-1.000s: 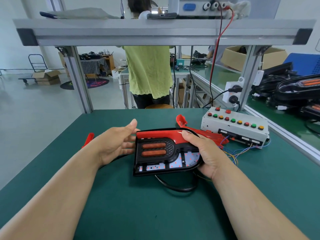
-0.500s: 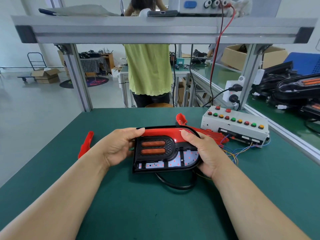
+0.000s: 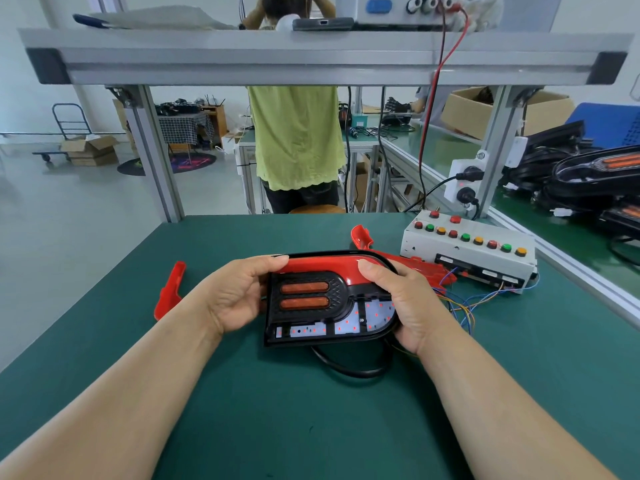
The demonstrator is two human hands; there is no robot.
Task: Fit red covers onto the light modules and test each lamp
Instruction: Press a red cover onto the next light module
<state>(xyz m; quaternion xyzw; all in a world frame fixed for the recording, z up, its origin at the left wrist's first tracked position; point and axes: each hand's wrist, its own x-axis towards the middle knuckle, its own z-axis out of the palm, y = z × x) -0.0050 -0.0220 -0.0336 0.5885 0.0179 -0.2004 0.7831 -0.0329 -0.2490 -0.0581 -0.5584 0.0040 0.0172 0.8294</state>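
I hold the light module (image 3: 329, 306) low over the green bench mat (image 3: 242, 410), its face tilted toward me so I can watch the fit. My left hand (image 3: 235, 296) grips its left edge and my right hand (image 3: 401, 303) wraps its rounded end. Both thumbs lie on the red cover (image 3: 318, 266) along the top rim, likely to seat it evenly. Red dots glow on the white board. The button test box (image 3: 467, 247) stands near, behind my right hand.

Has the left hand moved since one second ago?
Yes. The left hand moved right, away from the loose red cover, and now grips the left end of the light module.
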